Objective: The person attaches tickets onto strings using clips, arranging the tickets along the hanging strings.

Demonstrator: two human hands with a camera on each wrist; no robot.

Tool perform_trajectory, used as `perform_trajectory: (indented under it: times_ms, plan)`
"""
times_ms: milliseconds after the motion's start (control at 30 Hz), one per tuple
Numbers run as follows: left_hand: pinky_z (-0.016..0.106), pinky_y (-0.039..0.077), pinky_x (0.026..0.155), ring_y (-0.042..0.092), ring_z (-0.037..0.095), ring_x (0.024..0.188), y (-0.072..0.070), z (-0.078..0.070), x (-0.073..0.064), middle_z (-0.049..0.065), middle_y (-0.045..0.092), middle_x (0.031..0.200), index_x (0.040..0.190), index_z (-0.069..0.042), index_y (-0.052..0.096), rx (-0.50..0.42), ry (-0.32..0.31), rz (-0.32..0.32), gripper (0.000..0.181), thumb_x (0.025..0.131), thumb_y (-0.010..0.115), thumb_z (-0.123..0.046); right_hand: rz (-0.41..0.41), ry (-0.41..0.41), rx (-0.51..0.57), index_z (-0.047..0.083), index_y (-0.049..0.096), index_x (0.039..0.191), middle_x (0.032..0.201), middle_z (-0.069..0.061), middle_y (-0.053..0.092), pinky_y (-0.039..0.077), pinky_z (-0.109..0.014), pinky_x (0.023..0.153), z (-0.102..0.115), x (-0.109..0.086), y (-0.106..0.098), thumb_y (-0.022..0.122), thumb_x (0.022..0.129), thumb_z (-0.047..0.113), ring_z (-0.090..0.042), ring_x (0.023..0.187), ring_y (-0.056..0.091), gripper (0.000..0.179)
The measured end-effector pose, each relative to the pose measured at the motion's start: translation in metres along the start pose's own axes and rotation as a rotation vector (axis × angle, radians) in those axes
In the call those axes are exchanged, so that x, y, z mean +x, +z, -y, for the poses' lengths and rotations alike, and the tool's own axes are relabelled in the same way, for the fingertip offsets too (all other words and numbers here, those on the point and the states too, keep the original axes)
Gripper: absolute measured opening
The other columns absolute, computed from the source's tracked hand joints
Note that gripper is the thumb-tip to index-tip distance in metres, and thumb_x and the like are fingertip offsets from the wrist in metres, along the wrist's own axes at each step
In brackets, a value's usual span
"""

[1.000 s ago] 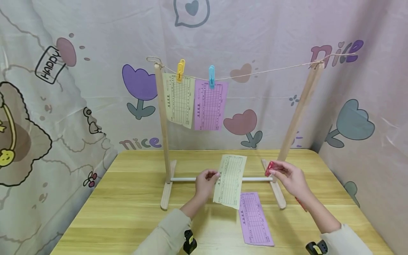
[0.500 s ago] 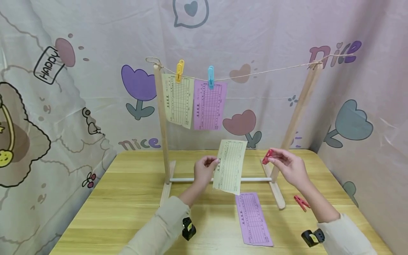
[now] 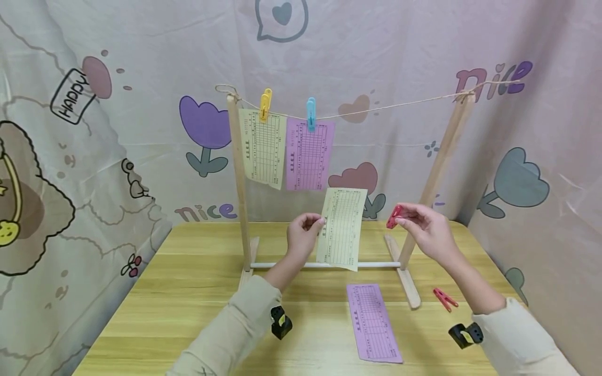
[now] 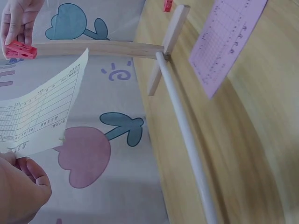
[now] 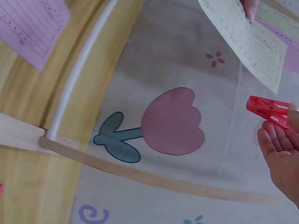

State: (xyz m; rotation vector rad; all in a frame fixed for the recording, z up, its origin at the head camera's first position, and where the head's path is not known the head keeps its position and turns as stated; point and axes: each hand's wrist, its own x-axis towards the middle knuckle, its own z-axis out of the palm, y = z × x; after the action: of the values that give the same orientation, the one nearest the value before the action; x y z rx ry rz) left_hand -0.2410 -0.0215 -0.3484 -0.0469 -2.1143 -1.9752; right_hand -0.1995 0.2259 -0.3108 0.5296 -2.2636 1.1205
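Note:
My left hand (image 3: 303, 235) pinches the left edge of a pale yellow-green printed form (image 3: 342, 230), held up in the air below the string. To its right, my right hand (image 3: 430, 232) holds a red clothespin (image 3: 394, 216) between thumb and fingers. In the right wrist view the clothespin (image 5: 268, 110) points toward the paper (image 5: 252, 44), apart from it. On the string (image 3: 376, 109) hang another pale green form (image 3: 263, 149) under a yellow clothespin (image 3: 265, 104) and a purple form (image 3: 310, 154) under a blue clothespin (image 3: 311, 114).
A second purple form (image 3: 374, 324) lies on the wooden table (image 3: 155, 313). Another red clothespin (image 3: 444, 300) lies to its right. Two wooden posts (image 3: 240, 183) carry the string, with a white rod (image 3: 376, 264) joining their feet. A printed cloth (image 3: 141, 62) hangs behind.
Both hands have risen, the left lifting the pale green form toward the string and the right carrying the red clothespin. The hung forms and the purple form on the table have stayed put.

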Motion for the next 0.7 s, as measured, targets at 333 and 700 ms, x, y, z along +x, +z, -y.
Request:
perform_trajectory:
  times_ms: [333, 700]
  plan:
    - [0.015, 0.045, 0.062, 0.051, 0.008, 0.07, 0.004, -0.02, 0.004, 0.009, 0.065, 0.085, 0.092, 0.0, 0.066, -0.008, 0.028, 0.008, 0.013, 0.083, 0.067, -0.009, -0.067, -0.08, 0.005, -0.01, 0.061, 0.108, 0.087, 0.006, 0.061, 0.045, -0.002, 0.072, 0.02, 0.027, -0.013, 0.066, 0.077, -0.011, 0.01, 0.079, 0.053, 0.031]
    - [0.014, 0.045, 0.063, 0.051, 0.008, 0.07, 0.005, -0.043, 0.009, 0.005, 0.063, 0.083, 0.094, 0.001, 0.065, -0.046, 0.044, 0.003, 0.014, 0.083, 0.066, -0.008, -0.097, -0.084, 0.066, -0.008, 0.06, 0.111, 0.089, 0.017, 0.057, 0.046, -0.003, 0.074, 0.043, 0.054, -0.015, 0.065, 0.08, -0.006, 0.005, 0.08, 0.055, 0.031]
